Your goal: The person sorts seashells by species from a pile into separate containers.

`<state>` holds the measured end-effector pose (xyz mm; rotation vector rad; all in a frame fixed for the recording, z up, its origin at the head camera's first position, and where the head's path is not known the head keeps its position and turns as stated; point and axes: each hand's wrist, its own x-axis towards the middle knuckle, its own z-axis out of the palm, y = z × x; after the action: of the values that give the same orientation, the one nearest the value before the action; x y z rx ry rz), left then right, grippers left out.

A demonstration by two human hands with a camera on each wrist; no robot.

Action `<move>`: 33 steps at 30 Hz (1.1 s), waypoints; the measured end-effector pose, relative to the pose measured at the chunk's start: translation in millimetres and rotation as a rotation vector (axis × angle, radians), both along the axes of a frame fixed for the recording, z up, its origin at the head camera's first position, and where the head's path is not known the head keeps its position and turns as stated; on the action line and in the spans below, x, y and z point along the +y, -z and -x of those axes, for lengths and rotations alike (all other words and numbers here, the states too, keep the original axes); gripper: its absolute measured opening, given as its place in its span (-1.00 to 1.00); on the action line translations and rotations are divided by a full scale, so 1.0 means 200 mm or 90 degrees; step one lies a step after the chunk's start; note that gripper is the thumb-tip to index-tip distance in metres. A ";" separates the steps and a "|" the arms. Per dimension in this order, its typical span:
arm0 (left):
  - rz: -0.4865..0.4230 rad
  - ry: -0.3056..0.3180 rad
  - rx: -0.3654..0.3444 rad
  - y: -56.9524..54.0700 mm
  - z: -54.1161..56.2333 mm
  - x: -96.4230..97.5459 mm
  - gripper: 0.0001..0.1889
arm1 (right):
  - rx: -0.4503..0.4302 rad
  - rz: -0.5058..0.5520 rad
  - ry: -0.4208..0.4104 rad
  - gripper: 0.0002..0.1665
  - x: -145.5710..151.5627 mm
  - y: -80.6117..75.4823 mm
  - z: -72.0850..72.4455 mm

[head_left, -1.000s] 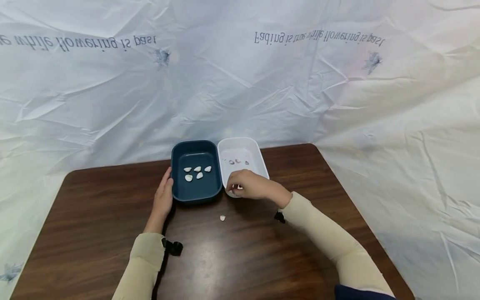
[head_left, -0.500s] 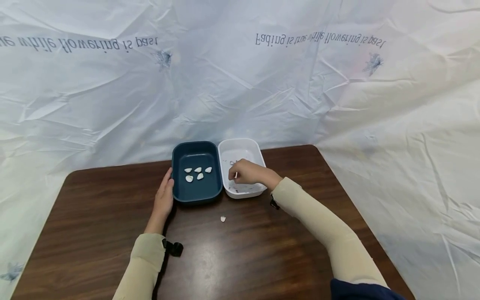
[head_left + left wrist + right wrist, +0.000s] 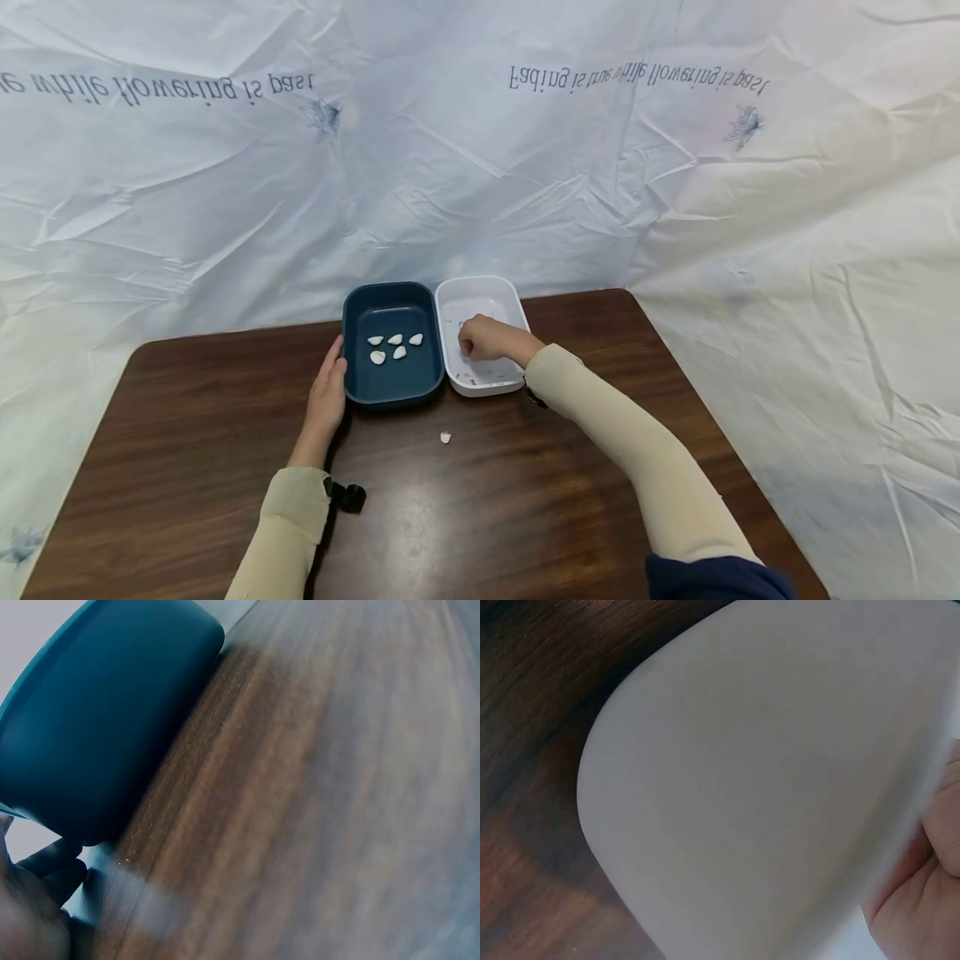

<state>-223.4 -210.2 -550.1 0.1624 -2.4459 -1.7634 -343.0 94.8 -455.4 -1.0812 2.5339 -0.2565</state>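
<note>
My left hand point(image 3: 326, 398) lies with extended fingers along the left side of a dark blue tray point(image 3: 393, 385). The left wrist view has its fingers point(image 3: 64, 874) by the wall of that tray point(image 3: 97, 712). Several white pieces like small shells point(image 3: 378, 357) lie inside. Over the adjoining white tray point(image 3: 487, 391), my right hand point(image 3: 491, 340) reaches down with curled fingers; whether it pinches anything is hidden. Small dark bits point(image 3: 472, 382) lie on that tray's floor. The right wrist view is mostly the white tray's wall point(image 3: 742, 787), with part of the hand point(image 3: 922, 915) behind its rim.
A single small whitish piece point(image 3: 446, 437) lies on the brown wooden table point(image 3: 525, 500) in front of the trays. A wrinkled white printed sheet point(image 3: 480, 167) hangs behind the table and along its right side.
My right hand has moved from the white tray's front left part slightly farther back, its fingers now more tucked from view. My left hand and the pieces in the blue tray stay put.
</note>
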 end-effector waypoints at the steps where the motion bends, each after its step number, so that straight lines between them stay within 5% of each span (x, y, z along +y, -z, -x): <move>1: 0.000 0.000 -0.001 0.00 0.00 0.00 -0.37 | 0.001 -0.008 0.010 -0.82 -0.01 0.01 0.00; 9: 0.002 0.001 0.000 0.00 0.01 0.00 -0.37 | 0.005 -0.037 0.055 -0.83 -0.03 0.06 0.02; 23: -0.009 0.003 -0.004 0.02 -0.01 0.00 -0.39 | -0.034 -0.044 0.086 -0.49 0.01 0.10 0.01; 33: -0.006 0.002 0.005 0.01 0.00 0.00 -0.37 | -0.010 0.037 0.078 -0.43 0.07 0.04 -0.03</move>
<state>-224.0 -210.6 -552.4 0.1534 -2.4342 -1.7737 -336.3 109.8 -462.6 -0.9428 2.5958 -0.3730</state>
